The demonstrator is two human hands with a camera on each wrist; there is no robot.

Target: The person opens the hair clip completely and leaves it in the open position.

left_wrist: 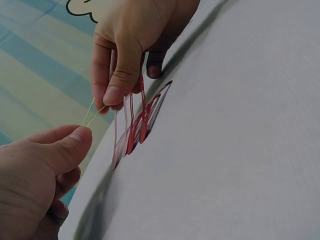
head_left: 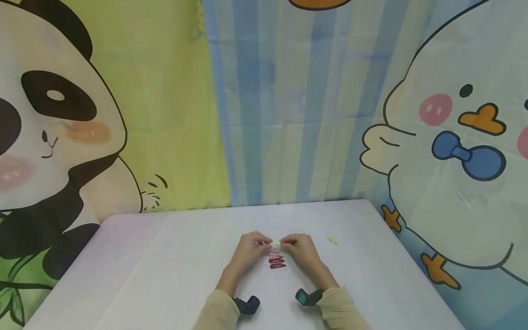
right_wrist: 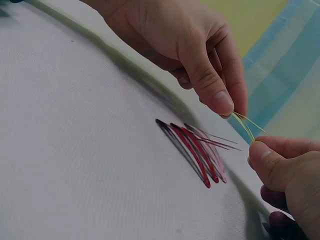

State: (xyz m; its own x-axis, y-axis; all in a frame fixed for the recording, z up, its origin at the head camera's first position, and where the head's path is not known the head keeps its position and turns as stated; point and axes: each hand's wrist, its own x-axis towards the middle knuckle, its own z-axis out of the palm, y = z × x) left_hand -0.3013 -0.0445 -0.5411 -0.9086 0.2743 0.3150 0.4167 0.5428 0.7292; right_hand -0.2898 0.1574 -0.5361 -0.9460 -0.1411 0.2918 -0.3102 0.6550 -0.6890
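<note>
My left hand (head_left: 248, 252) and right hand (head_left: 304, 253) meet over the far middle of the table. Between them is a thin yellow-green snap hair clip (right_wrist: 245, 127), its two metal strips spread apart. Thumb and forefinger of each hand pinch one end of it. Just on the near side of the hands, several snap hair clips (head_left: 277, 261) lie in a row on the table, from pale pink to dark red. In the left wrist view, these red and pink clips (left_wrist: 131, 135) have their strips sprung up and apart.
Another yellow-green hair clip (head_left: 332, 240) lies on the white tabletop (head_left: 165, 275), right of my right hand. Behind the table hangs a curtain (head_left: 268, 114) with stripes and cartoon animals. Each wrist wears a dark camera (head_left: 248, 305).
</note>
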